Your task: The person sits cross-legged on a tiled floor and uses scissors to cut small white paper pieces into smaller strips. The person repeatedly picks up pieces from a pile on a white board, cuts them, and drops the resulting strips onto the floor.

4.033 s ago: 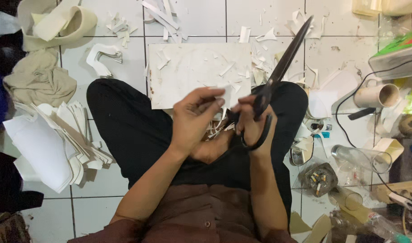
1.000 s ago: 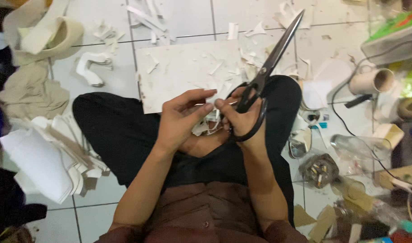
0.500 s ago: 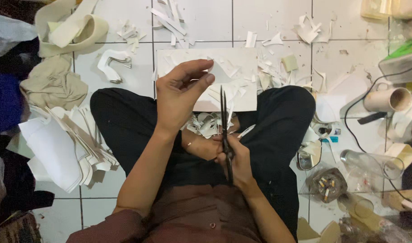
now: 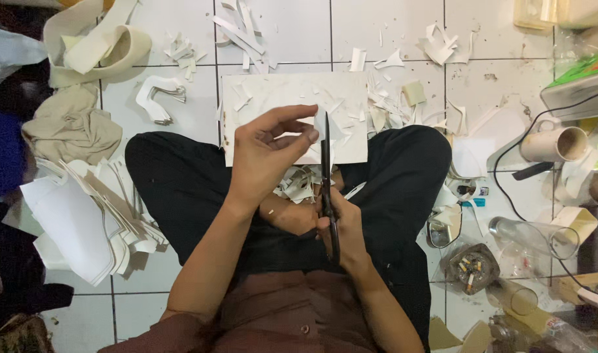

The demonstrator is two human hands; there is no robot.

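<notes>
Black scissors [image 4: 327, 183] upright between hands

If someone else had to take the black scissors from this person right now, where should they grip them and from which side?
Probably by the blades, from the far side. The scissors stand edge-on to the camera, tips pointing away from the person toward the white sheet on the floor. The right hand fills the handles, and the left hand holds a small white piece against the upper blade, so only the mid-blade is free.

One head cam, looking straight down, close over lap; tiled floor [image 4: 390, 26] fills bg.
</notes>
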